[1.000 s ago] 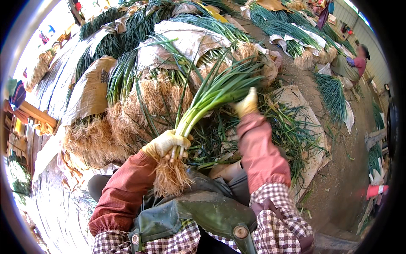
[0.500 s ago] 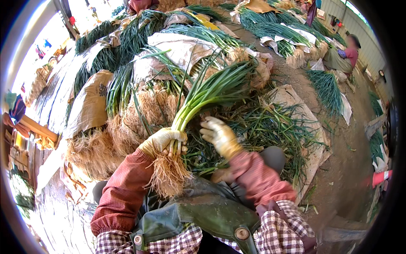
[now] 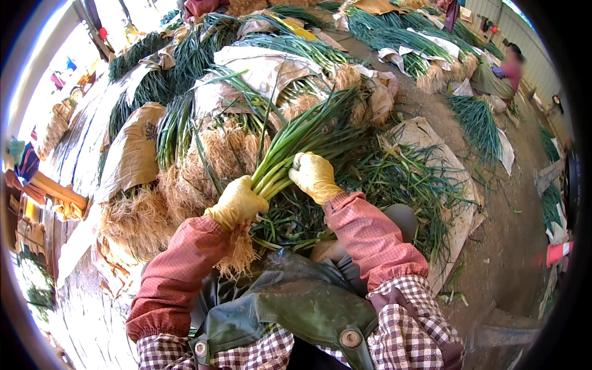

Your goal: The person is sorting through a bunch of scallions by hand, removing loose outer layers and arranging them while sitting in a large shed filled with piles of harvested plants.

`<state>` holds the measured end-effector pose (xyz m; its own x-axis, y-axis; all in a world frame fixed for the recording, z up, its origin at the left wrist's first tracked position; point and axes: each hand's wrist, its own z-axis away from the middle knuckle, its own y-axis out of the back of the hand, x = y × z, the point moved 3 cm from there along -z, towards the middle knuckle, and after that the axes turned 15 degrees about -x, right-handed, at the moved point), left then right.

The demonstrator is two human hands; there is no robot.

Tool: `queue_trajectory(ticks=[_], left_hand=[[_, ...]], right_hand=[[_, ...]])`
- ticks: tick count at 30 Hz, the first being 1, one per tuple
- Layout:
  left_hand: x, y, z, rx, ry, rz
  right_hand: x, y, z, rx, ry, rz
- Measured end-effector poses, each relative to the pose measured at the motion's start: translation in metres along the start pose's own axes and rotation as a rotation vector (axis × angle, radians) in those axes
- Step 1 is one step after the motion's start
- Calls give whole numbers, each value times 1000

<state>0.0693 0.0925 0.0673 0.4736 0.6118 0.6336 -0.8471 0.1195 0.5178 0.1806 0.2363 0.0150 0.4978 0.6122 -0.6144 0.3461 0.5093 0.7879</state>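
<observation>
My left hand, in a yellowed work glove, is closed round a bunch of green onions just above the roots. The bunch leans up and to the right, its long green leaves fanning away from me. Below the fist hang its pale, stringy roots. My right hand, gloved alike, is curled shut against the bunch's right side, where a pale stalk runs into its fingers. Its fingertips are partly hidden. Under both hands lies a heap of loose green leaves.
Root-on bundles of green onions are stacked ahead and left, partly under sacks. A flat board or sheet lies beneath the leaf heap on the right. Farther right, another person sits by more onion bundles. A green apron covers my lap.
My right hand has gone from loosely open beside the bunch to closed on its right side. My left fist has shifted slightly left, and its back now turns more toward view.
</observation>
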Motion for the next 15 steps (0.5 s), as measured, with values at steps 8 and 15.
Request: queue_trajectory(ticks=[8,15], left_hand=[[-3,81,63,191,68,-877],[-114,213,282,901,20,-1158]], right_hand=[[212,39,-9,120,-519,234],[302,-10,5,-383,-419,209]])
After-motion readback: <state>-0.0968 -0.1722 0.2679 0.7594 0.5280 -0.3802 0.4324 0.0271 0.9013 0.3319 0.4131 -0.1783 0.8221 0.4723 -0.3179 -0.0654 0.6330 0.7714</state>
